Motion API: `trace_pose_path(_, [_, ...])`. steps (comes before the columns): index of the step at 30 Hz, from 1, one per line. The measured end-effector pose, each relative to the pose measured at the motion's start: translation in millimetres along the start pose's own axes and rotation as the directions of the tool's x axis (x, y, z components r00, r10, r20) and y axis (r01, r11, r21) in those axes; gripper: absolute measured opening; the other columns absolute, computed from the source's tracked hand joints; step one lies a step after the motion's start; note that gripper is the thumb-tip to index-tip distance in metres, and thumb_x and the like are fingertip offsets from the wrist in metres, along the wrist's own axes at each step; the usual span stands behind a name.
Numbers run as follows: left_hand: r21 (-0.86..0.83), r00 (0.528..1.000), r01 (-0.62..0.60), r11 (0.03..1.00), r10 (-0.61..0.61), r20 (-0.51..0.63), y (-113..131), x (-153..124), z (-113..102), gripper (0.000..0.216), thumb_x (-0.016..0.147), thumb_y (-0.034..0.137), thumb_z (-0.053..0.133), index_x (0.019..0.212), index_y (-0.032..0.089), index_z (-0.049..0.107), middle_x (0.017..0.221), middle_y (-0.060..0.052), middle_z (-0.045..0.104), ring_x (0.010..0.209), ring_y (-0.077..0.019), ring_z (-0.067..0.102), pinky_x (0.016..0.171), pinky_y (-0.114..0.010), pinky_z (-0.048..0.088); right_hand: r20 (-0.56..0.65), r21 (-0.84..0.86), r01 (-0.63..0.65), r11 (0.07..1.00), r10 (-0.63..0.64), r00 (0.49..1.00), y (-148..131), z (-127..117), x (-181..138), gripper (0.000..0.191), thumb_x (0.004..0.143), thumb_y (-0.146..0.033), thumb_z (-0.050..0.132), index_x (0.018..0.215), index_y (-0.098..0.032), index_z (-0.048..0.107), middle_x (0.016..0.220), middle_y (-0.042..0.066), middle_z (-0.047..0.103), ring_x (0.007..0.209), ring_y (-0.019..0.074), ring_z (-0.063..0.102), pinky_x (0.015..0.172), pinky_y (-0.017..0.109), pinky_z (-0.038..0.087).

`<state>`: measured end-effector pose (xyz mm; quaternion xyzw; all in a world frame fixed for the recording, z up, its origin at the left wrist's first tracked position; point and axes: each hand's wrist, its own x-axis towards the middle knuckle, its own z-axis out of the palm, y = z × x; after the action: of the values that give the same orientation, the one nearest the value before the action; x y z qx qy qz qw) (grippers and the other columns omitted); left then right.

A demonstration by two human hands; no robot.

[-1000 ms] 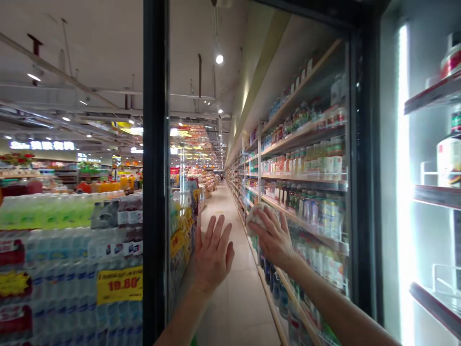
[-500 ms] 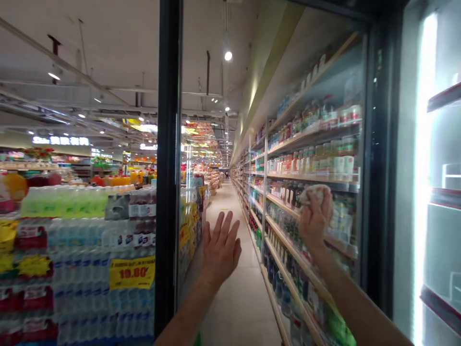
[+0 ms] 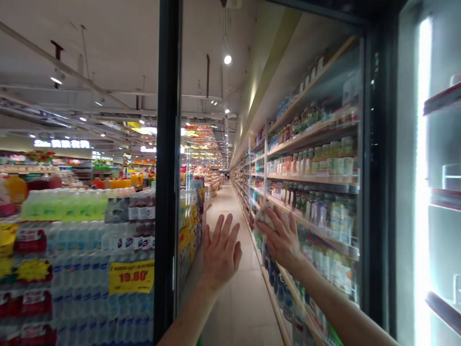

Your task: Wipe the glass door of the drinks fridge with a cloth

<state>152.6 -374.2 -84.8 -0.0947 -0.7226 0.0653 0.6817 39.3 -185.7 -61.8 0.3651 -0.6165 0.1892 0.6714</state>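
Looking at a crumpled pale cloth (image 3: 262, 217) against a glass door (image 3: 273, 158), a bit below mid-height, clutched under the bent fingers of the right hand (image 3: 283, 236). Just left of that, see the left hand (image 3: 222, 252) up palm-first on the same door, with slightly spread fingers. Going wider, get a dark frame (image 3: 168, 144) around the glass, then stacked bottle packs (image 3: 79, 240) with a yellow 19.80 sign (image 3: 131, 277) to the left and lit shelves (image 3: 445, 198) to the right.

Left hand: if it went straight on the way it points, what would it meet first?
Most likely the glass pane within the black frame; the left hand may already touch it, though depth is unclear.
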Motion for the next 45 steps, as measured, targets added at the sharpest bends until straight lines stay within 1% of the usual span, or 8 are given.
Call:
trace_pose_path(6, [0.027,0.999,-0.025,0.999,0.025,0.023,-0.7,0.6,-1.0,0.038,0.083,0.020,0.049,0.120,0.017,0.051,0.132,-0.012,0.051,0.135,-0.0213,0.027,0.113,-0.046,0.012,-0.292,-0.014,-0.377,0.926,0.357,0.887,9.0,-1.3,-0.3,0.039,0.086,-0.020,0.038,0.120,-0.020,0.055,0.146,0.012,0.031,0.135,0.0277,0.028,0.105,0.053,0.027])
trace_pose_path(11, [0.019,1.000,-0.020,1.000,0.019,0.023,-0.7,1.2,-1.6,0.034,0.083,0.020,0.050,0.116,0.018,0.054,0.131,-0.013,0.051,0.135,-0.0224,0.029,0.111,-0.047,0.014,0.017,-0.008,0.002,1.000,-0.002,1.000,-0.3,-2.8,-4.6,0.032,0.082,-0.020,0.047,0.110,-0.028,0.061,0.139,0.004,0.043,0.133,0.0246,0.033,0.108,0.049,0.024])
trace_pose_path(16, [0.031,0.999,-0.029,0.999,0.028,0.030,-0.6,0.6,-2.2,0.034,0.082,0.020,0.051,0.115,0.019,0.054,0.133,-0.012,0.050,0.135,-0.0215,0.027,0.112,-0.046,0.013,-0.300,-0.007,-0.384,0.923,0.365,0.882,14.5,-3.5,1.5,0.039,0.084,-0.018,0.038,0.118,-0.020,0.057,0.146,0.011,0.031,0.135,0.0276,0.027,0.105,0.052,0.027])
trace_pose_path(21, [0.030,0.999,-0.022,0.999,0.021,0.037,-0.4,0.4,-2.8,0.035,0.082,0.020,0.051,0.116,0.018,0.054,0.133,-0.012,0.049,0.135,-0.0223,0.027,0.111,-0.047,0.014,-0.002,0.025,-0.044,0.999,0.044,0.999,4.4,-4.3,-2.1,0.031,0.083,-0.021,0.046,0.109,-0.028,0.062,0.141,0.005,0.041,0.133,0.0254,0.032,0.108,0.051,0.022])
trace_pose_path(25, [0.033,0.999,-0.032,0.999,0.030,0.038,-0.1,0.4,-2.9,0.034,0.082,0.020,0.051,0.116,0.019,0.054,0.133,-0.011,0.049,0.135,-0.0223,0.027,0.111,-0.048,0.015,-0.259,0.009,-0.373,0.928,0.363,0.895,9.7,-6.0,-2.7,0.036,0.085,-0.018,0.040,0.114,-0.022,0.060,0.146,0.009,0.033,0.134,0.0272,0.030,0.106,0.053,0.026])
trace_pose_path(30, [0.021,0.999,-0.014,1.000,0.013,0.036,0.5,0.0,-2.8,0.034,0.082,0.020,0.051,0.116,0.019,0.054,0.134,-0.011,0.048,0.136,-0.0218,0.026,0.112,-0.047,0.013,-0.018,0.024,-0.090,0.996,0.090,0.996,7.8,-4.0,-4.4,0.032,0.082,-0.020,0.047,0.109,-0.026,0.063,0.143,0.005,0.039,0.133,0.0265,0.032,0.108,0.050,0.023])
trace_pose_path(35, [0.026,0.999,-0.027,0.999,0.026,0.033,0.2,-0.1,-2.5,0.034,0.082,0.020,0.051,0.116,0.019,0.054,0.133,-0.011,0.049,0.136,-0.0214,0.025,0.112,-0.046,0.013,-0.278,0.029,-0.378,0.925,0.371,0.886,12.9,-2.9,1.8,0.037,0.084,-0.019,0.040,0.115,-0.020,0.060,0.145,0.011,0.032,0.134,0.0291,0.029,0.106,0.052,0.027])
trace_pose_path(45, [0.024,0.999,-0.012,1.000,0.011,0.052,1.0,0.1,-3.4,0.038,0.083,0.022,0.051,0.120,0.019,0.051,0.134,-0.011,0.048,0.136,-0.0214,0.026,0.112,-0.046,0.012,-0.221,-0.001,-0.370,0.929,0.361,0.906,6.9,-3.4,0.1,0.037,0.084,-0.021,0.043,0.119,-0.022,0.057,0.147,0.010,0.030,0.134,0.0309,0.029,0.103,0.056,0.028])
